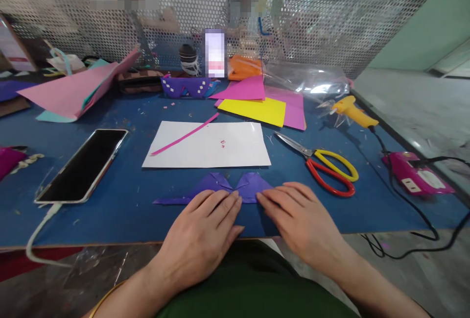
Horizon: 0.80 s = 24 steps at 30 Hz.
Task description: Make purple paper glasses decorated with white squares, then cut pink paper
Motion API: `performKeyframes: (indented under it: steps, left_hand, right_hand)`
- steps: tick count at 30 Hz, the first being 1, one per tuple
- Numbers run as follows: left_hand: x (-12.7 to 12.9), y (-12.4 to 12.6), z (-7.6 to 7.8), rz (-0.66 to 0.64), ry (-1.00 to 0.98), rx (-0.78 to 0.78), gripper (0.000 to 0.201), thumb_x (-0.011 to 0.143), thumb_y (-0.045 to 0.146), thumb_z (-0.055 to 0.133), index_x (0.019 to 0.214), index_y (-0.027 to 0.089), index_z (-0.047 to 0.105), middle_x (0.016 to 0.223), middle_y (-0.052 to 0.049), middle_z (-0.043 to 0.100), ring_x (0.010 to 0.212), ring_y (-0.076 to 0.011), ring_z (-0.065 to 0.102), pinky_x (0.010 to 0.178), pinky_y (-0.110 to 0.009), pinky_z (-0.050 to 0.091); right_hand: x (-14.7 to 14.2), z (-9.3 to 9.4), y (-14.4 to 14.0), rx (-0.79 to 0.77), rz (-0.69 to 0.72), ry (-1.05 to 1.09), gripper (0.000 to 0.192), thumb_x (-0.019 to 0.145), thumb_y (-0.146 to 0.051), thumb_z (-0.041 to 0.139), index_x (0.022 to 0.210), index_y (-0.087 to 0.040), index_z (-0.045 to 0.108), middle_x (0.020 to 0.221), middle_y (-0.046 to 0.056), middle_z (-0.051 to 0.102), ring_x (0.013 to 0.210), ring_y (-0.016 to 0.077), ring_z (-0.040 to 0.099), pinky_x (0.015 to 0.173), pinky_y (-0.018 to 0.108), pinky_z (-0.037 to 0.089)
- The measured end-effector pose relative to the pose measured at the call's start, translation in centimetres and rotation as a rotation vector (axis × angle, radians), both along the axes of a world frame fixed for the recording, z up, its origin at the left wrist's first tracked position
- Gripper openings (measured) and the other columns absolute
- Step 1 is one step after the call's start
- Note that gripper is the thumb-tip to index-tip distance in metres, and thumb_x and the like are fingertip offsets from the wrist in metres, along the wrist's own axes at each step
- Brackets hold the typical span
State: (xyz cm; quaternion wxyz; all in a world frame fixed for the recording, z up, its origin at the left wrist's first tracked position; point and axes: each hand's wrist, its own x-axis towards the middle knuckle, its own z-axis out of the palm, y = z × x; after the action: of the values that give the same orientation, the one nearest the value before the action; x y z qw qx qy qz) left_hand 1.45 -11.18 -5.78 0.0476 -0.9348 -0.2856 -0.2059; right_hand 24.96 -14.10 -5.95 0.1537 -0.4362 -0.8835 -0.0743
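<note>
Nearest, left hand (203,227): flat, palm down, fingers together and stretched out, pressing on the near left part of the purple folded paper (220,188); nothing gripped.
Right hand (297,220): flat too, palm down, fingers spread slightly, fingertips on the right part of the same paper; nothing clasped.
Purple folded paper: lying on the blue table (121,210) under both sets of fingertips, two peaked folds showing just beyond the fingers, a thin point running out to the left of the left hand.
Phone (82,165): dark screen up, well to the left of the left hand, white cable trailing off its near end over the table edge.
Scissors (323,166): closed, just beyond and right of the right hand, one yellow handle, one red.
White sheet (209,145): directly beyond the purple paper, a pink strip (185,135) lying slantwise across its left half.
Pink device (416,173): far right of the right hand, black cords running from it.
Glue gun (352,111): yellow, beyond the scissors, lying on its side.
Yellow sheet (253,110): beyond the white sheet, resting on magenta sheets (244,88).
Pink paper stack (77,90): far left, beyond the phone.
Purple patterned piece (185,86): beyond the white sheet, near the mesh screen (330,9).
Behind the mesh: other people, blurred.
</note>
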Motion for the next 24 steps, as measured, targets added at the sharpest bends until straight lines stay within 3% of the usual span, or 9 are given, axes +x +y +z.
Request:
performKeyframes:
  steps: [4, 9, 16, 20, 24]
  left_hand:
    - [-0.1, 0.1, -0.4, 0.012, -0.073, 0.031, 0.028, 0.096, 0.021, 0.052, 0.118, 0.012, 0.067, 0.118, -0.004, 0.074, 0.104, -0.0246, 0.064, 0.087, -0.041, 0.048]
    - [0.0, 0.1, -0.3, 0.073, -0.133, 0.068, 0.024, 0.095, 0.019, 0.054, 0.113, 0.011, 0.069, 0.108, -0.005, 0.076, 0.097, -0.0231, 0.066, 0.084, -0.038, 0.047]
    - [-1.1, -0.3, 1.2, 0.062, -0.243, 0.244, 0.024, 0.093, 0.009, 0.052, 0.105, 0.015, 0.072, 0.102, -0.003, 0.079, 0.088, -0.0203, 0.069, 0.076, -0.037, 0.043]
    - [-1.7, 0.0, 3.0, 0.057, -0.352, 0.207, 0.02, 0.092, 0.015, 0.057, 0.104, 0.02, 0.073, 0.098, -0.001, 0.08, 0.083, -0.02, 0.069, 0.07, -0.037, 0.042]
    - [-1.3, 0.4, 3.7, -0.024, -0.463, 0.09, 0.019, 0.091, 0.013, 0.058, 0.099, 0.022, 0.073, 0.095, 0.0, 0.08, 0.085, -0.0189, 0.068, 0.074, -0.036, 0.045]
  right_hand:
    - [2.1, 0.0, 0.6, 0.123, 0.013, -0.078, 0.027, 0.09, -0.005, 0.051, 0.11, -0.007, 0.069, 0.101, 0.012, 0.072, 0.094, 0.0237, 0.065, 0.093, 0.046, 0.046]
    - [1.0, 0.8, 0.6, 0.291, 0.117, -0.142, 0.021, 0.087, -0.003, 0.053, 0.096, -0.001, 0.072, 0.09, 0.015, 0.074, 0.083, 0.0243, 0.066, 0.089, 0.045, 0.048]
    - [-1.0, 2.3, -1.3, 0.38, 0.105, 0.226, 0.014, 0.087, -0.009, 0.061, 0.098, -0.011, 0.07, 0.091, 0.007, 0.074, 0.086, 0.0179, 0.067, 0.096, 0.041, 0.044]
    - [-0.7, 2.7, -1.0, 0.319, 0.114, 0.556, 0.026, 0.085, -0.017, 0.069, 0.11, -0.012, 0.063, 0.095, 0.009, 0.069, 0.088, 0.0181, 0.064, 0.082, 0.038, 0.052]
    - [-0.7, 2.8, -0.9, 0.232, 0.128, 0.595, 0.02, 0.091, -0.017, 0.059, 0.11, -0.017, 0.064, 0.1, 0.009, 0.065, 0.087, 0.017, 0.063, 0.071, 0.035, 0.055]
